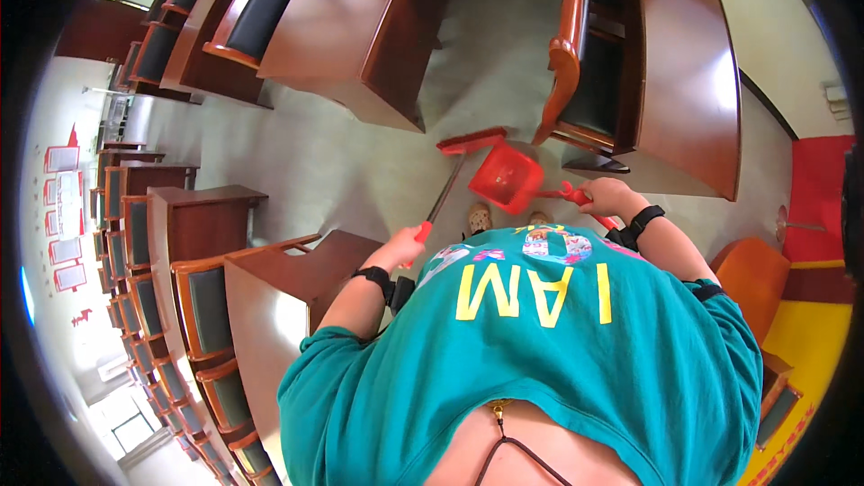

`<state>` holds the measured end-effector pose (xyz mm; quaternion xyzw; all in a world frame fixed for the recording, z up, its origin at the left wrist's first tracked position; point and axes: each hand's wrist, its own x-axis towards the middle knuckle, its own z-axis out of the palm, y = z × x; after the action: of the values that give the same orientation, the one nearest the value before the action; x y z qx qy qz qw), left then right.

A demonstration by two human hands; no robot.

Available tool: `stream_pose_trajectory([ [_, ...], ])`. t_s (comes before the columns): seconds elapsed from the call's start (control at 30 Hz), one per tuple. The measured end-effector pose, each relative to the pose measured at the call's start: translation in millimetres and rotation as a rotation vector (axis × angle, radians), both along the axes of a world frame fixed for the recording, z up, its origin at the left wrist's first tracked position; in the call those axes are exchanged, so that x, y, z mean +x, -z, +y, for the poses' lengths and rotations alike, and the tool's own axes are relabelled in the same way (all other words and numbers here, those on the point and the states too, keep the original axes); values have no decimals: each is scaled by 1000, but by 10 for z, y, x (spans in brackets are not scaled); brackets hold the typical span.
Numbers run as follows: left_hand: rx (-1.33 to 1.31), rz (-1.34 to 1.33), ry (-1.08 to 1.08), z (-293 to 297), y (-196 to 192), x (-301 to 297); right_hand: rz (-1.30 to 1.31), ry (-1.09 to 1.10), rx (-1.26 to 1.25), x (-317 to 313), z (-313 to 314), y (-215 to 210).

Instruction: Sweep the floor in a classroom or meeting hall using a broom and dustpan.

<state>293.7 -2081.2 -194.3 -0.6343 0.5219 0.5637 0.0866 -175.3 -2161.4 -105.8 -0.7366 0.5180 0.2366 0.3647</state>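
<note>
My left hand (pixel 398 249) is closed round the red grip of a broom; its dark stick slants away to the red broom head (pixel 472 140), which is down at the floor. In my right hand (pixel 609 199) is the red handle of a dustpan (pixel 507 177). The dustpan's red tray lies just right of the broom head, close to it, in front of my shoes (pixel 480 217). Whether the two touch I cannot tell. Nothing I can make out lies in the tray.
A brown wooden desk (pixel 346 27) stands ahead on the left. To the right ahead are a wooden chair (pixel 576 54) with a dark seat and a long desk (pixel 688 81). More desks and rows of chairs (pixel 209 313) line the left. Grey floor (pixel 360 157) runs between them.
</note>
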Motion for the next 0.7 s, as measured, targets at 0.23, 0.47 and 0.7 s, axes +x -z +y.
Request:
stream_pose_trajectory([
  [0.23,14,279,-170,720,-433,-194,-23,-83,30,27,-76,-29],
  [0.47,85,252,-434,942,-788,-244,-53,-114,48,-10,-35,25],
  [0.7,-47,157,-485,990,-761,-213,-117,-114,48,-83,-30,56],
])
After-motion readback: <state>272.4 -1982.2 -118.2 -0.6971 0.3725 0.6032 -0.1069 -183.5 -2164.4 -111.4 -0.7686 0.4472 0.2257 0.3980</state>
